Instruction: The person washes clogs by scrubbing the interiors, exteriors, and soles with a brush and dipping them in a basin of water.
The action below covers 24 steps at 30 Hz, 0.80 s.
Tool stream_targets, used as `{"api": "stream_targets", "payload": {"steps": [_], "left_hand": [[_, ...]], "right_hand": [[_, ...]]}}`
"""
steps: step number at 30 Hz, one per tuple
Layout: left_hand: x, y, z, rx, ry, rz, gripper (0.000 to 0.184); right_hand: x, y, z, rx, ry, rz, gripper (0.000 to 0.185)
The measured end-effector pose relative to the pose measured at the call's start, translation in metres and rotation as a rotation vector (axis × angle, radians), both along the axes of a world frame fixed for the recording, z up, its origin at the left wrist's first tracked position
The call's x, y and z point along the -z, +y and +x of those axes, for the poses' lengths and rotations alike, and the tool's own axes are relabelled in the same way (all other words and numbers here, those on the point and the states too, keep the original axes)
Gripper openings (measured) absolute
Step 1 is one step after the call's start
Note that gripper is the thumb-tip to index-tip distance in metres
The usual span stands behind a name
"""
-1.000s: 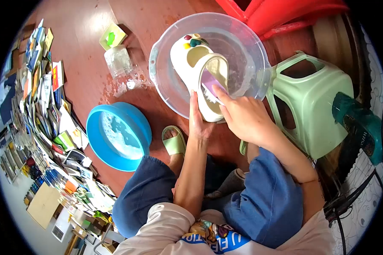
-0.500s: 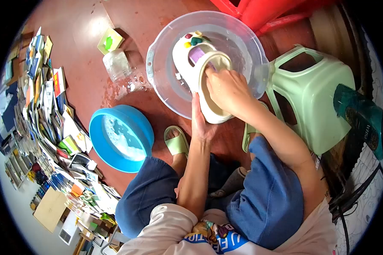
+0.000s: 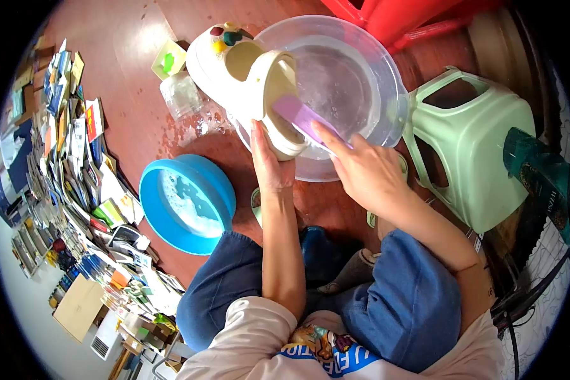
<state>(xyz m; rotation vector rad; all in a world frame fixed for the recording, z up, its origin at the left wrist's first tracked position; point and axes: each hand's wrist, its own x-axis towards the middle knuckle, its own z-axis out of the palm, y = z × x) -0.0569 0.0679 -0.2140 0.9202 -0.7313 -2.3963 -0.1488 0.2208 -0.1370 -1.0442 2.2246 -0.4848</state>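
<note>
A cream clog (image 3: 231, 95) with colourful charms on its toe is held up over the left rim of the clear basin (image 3: 389, 73), toe pointing to the upper left. My left hand (image 3: 273, 166) grips it from below at the heel. In my right hand (image 3: 375, 177) is the handle of a purple brush (image 3: 305, 119), its far end reaching into the clog's heel opening. The brush's bristles are hidden from view. Water lies in the clear basin beneath.
A blue basin (image 3: 229, 199) of sudsy water stands at the left. Farther up are a wet clear container (image 3: 180, 95) and a small yellow box (image 3: 169, 60). Books (image 3: 92, 177) line the left side. A green stool (image 3: 481, 152) and a red plastic stool (image 3: 418, 28) stand right.
My left hand has moved the clog left, from above the basin's middle to its left rim. My right hand has drawn back out of the clog, so more of the purple brush shows.
</note>
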Motion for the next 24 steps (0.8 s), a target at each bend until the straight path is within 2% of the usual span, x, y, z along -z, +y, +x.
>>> {"api": "stream_targets", "payload": {"steps": [4, 6, 8, 10, 12, 14, 15, 16, 18, 19, 20, 22, 24], "left_hand": [[-0.008, 0.002, -0.006, -0.027, -0.068, -0.129, 0.056], [-0.009, 0.000, -0.008, -0.003, -0.269, -0.362, 0.054], [-0.013, 0.004, -0.010, -0.005, -0.363, -0.417, 0.050], [-0.009, 0.004, -0.009, 0.058, -0.514, -0.836, 0.051], [-0.001, 0.005, -0.008, 0.044, -0.502, -0.898, 0.058], [0.000, 0.007, -0.007, 0.082, -0.597, -1.248, 0.056], [-0.002, 0.008, -0.006, 0.121, -0.610, -1.282, 0.059], [-0.001, 0.010, -0.005, 0.122, -0.610, -1.282, 0.059], [0.004, 0.014, -0.003, 0.174, -0.537, -0.903, 0.065], [0.009, 0.016, -0.001, 0.169, -0.518, -0.822, 0.053], [0.012, 0.018, 0.002, 0.166, -0.519, -0.821, 0.053], [0.018, 0.020, 0.007, 0.219, -0.524, -0.567, 0.049], [0.026, 0.022, 0.013, 0.219, -0.535, -0.612, 0.046]], "right_hand": [[0.024, -0.014, -0.001, 0.025, 0.122, 0.008, 0.064], [0.028, -0.013, -0.001, 0.029, 0.191, -0.034, 0.065], [0.029, -0.005, -0.004, 0.101, 0.148, 0.100, 0.065], [0.038, 0.007, -0.011, 0.117, 0.169, 0.142, 0.062], [0.049, 0.016, -0.013, 0.222, 0.155, 0.059, 0.059], [0.053, 0.019, -0.016, 0.242, 0.130, 0.080, 0.058], [0.057, 0.020, -0.019, 0.241, 0.118, 0.082, 0.055], [0.061, 0.021, -0.021, 0.240, 0.107, 0.084, 0.052], [0.070, 0.022, -0.025, 0.275, 0.096, 0.075, 0.052], [0.074, 0.023, -0.027, 0.309, 0.084, 0.065, 0.052], [0.076, 0.024, -0.030, 0.306, 0.084, 0.065, 0.052], [0.077, 0.025, -0.036, 0.377, 0.042, 0.018, 0.053], [0.090, 0.023, -0.044, 0.378, 0.053, -0.010, 0.054]]}}
